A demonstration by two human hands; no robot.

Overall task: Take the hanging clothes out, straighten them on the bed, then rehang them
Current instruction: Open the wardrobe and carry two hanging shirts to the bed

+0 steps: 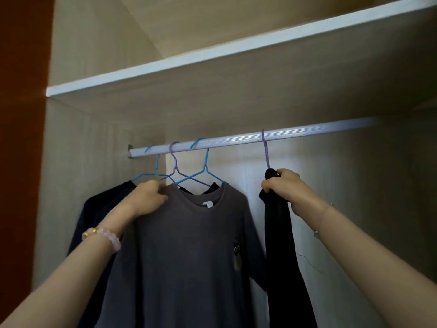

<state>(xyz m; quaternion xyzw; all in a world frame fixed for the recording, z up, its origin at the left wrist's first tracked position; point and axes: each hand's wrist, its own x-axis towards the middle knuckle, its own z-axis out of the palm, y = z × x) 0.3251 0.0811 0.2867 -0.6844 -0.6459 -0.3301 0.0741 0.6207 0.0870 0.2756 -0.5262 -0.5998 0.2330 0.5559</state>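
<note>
Grips differ: our left hand (149, 197) pinches the grey shirt (189, 252) by its shoulder, our right hand (287, 187) clamps the black garment (280, 245), likely for unhooking.

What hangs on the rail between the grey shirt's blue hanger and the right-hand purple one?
Nothing. In the head view the silver ribbed rail is bare between the grey shirt's blue wire hanger and the purple wire hanger holding the black garment.

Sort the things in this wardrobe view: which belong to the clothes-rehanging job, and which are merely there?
Job: grey T-shirt, gripped by left hand; black garment, gripped by right hand; navy garments; wire hangers; hanging rail.
Merely there: white shelf; pink bead bracelet; thin chain bracelet.
</note>
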